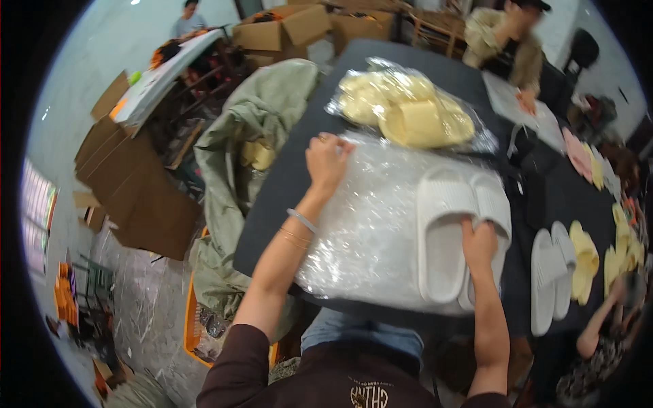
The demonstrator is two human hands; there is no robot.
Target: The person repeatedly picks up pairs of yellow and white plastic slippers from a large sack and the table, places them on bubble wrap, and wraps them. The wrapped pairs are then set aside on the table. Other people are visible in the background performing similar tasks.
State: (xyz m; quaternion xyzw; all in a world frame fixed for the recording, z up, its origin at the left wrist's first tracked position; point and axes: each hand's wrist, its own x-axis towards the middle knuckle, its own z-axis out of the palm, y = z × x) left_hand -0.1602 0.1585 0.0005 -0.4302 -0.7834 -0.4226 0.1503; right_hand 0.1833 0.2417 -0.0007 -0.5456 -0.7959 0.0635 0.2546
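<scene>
My left hand (328,162) is closed, its fingers pinching the upper left corner of a clear plastic bag on a flat stack of plastic bags (367,217). A pair of white slippers (442,265) rests over the right part of the stack, side by side with toes pointing away from me. My right hand (480,246) grips the pair where the two slippers meet, fingertips partly hidden by the straps. Just beyond the stack lie cream-yellow slippers (415,122) wrapped in clear plastic.
The dark table (272,224) holds more white slippers (544,279) and yellow slippers (583,262) at right. A green sack (235,149) hangs by its left edge, above an orange crate (197,333). Cardboard boxes (286,34) stand behind. Other people sit around, one (507,41) at far right.
</scene>
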